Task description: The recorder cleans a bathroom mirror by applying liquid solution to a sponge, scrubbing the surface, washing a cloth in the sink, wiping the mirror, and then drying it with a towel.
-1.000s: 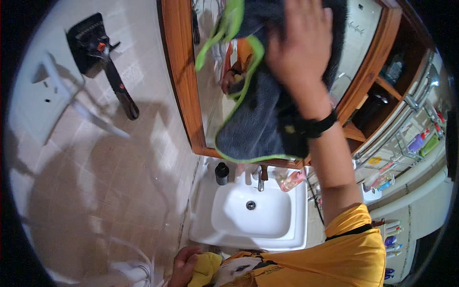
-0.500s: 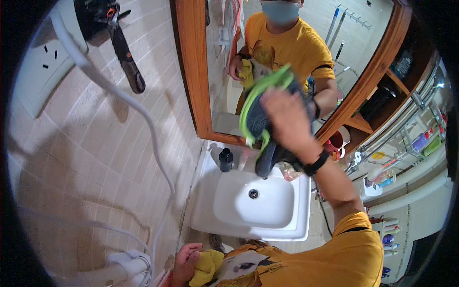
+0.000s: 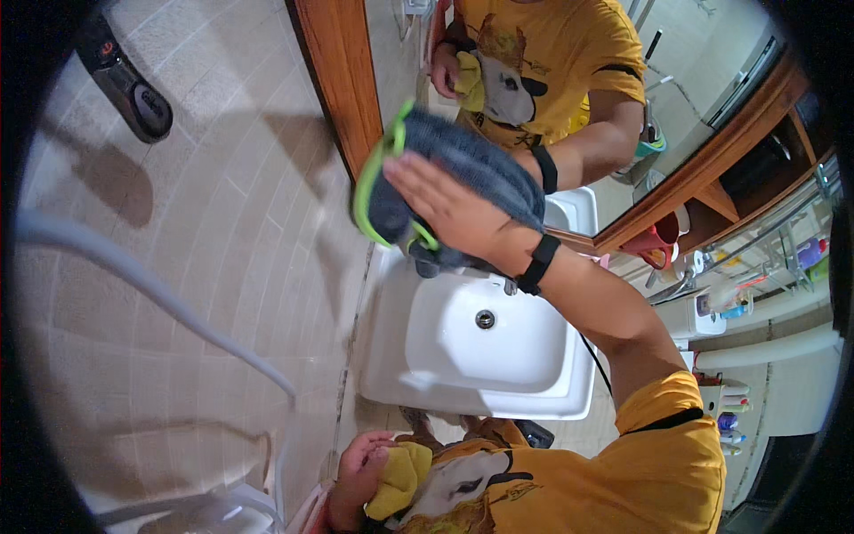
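My right hand [image 3: 455, 212] lies with fingers extended over a dark grey cloth with bright green edging [image 3: 476, 156], pressing it against the lower left part of the mirror [image 3: 614, 209]. Part of the cloth overlaps the wooden frame [image 3: 327, 76] and hangs above the back of the white sink [image 3: 485, 407]. Low in the view, close to my body, my left hand [image 3: 356, 476] is closed around a bunched yellow cloth [image 3: 400, 479]. The mirror reflects my shirt, my right arm and the yellow cloth.
Left of the sink is a tiled wall [image 3: 231, 205] with a pale hose [image 3: 169, 298] and a black handled object [image 3: 129, 93]. Right of the mirror are wooden shelves [image 3: 712, 205], a red mug [image 3: 654, 245] and metal racks holding bottles. A faucet [image 3: 509, 287] stands at the sink's back.
My right hand and the grey cloth have moved left and slightly down across the mirror, toward its left frame. The view has shifted too. My left hand keeps the yellow cloth.
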`<state>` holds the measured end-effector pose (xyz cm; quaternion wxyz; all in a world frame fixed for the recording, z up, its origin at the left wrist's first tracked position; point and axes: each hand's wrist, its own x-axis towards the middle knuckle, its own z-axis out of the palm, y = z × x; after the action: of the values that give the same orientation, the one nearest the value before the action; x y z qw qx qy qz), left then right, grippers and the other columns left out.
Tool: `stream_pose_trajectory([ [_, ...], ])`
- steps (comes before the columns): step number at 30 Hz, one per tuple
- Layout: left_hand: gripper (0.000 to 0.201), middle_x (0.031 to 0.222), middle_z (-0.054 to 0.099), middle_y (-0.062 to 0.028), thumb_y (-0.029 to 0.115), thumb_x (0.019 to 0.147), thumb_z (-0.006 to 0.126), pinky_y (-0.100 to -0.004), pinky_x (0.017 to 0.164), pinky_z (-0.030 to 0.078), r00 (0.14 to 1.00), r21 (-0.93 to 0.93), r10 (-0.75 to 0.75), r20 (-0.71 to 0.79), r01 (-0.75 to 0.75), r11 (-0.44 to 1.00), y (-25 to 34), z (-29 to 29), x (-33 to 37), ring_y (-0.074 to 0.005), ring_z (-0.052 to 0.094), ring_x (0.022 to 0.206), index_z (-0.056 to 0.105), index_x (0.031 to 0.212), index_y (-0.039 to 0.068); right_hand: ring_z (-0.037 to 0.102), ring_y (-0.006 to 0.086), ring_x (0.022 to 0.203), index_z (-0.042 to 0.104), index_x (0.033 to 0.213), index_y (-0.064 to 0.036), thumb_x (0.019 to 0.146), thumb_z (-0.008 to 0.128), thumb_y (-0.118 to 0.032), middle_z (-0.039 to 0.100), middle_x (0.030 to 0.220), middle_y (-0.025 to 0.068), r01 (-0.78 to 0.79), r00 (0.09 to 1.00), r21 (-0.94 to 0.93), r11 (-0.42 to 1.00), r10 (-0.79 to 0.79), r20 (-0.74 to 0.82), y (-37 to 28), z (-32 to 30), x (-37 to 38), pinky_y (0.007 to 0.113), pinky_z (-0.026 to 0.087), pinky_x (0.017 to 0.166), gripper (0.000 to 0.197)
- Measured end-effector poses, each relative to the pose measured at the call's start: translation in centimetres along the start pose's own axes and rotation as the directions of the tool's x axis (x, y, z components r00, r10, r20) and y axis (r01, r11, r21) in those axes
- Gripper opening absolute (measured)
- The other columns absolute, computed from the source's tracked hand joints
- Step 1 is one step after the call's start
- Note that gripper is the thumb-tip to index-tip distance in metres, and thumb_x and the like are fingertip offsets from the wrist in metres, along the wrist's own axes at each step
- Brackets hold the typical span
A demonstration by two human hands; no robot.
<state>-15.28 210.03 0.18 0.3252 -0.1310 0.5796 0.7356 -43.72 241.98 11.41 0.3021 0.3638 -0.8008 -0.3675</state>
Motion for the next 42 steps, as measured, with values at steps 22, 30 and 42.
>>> stream_pose_trajectory([
  [22,0.051,0.107,0.066,-0.0144,0.034,0.098,0.062,-0.0348,0.089,0.052,0.997,0.132,0.057,0.044,-0.062,0.989,3.0,1.2,-0.7,-0.0214,0.064,0.097,0.051,0.129,-0.004,0.042,0.0159,0.143,0.045,0.152,-0.0186,0.091,0.048,-0.012,0.045,0.155,-0.0015,-0.533,0.841,0.445,0.719,0.505,0.193,-4.3,1.1,-15.6,0.039,0.037,0.117,0.061],
  [30,0.043,0.112,0.067,-0.0164,0.020,0.094,0.060,-0.0349,0.094,0.050,0.996,0.102,0.053,-0.065,-0.047,0.994,3.4,-1.6,-0.7,-0.0231,0.064,0.102,0.053,0.127,-0.005,0.017,0.0508,0.149,0.031,0.154,-0.0007,0.073,0.062,-0.006,0.022,0.162,0.0279,-0.817,0.328,0.437,0.377,0.926,-0.186,3.7,-1.1,-11.9,0.060,0.013,0.120,0.087],
  [42,0.028,0.104,0.065,-0.0067,0.021,0.104,0.052,-0.0292,0.085,0.049,0.979,0.250,0.203,-0.012,-0.194,0.949,5.5,-0.7,-2.3,-0.0168,0.061,0.096,0.061,0.122,0.002,0.020,0.0651,0.139,0.024,0.149,0.0142,0.087,0.065,-0.031,0.018,0.155,0.0418,-0.881,0.157,0.428,0.201,0.978,-0.137,-0.4,0.3,-10.8,0.071,0.016,0.112,0.088],
])
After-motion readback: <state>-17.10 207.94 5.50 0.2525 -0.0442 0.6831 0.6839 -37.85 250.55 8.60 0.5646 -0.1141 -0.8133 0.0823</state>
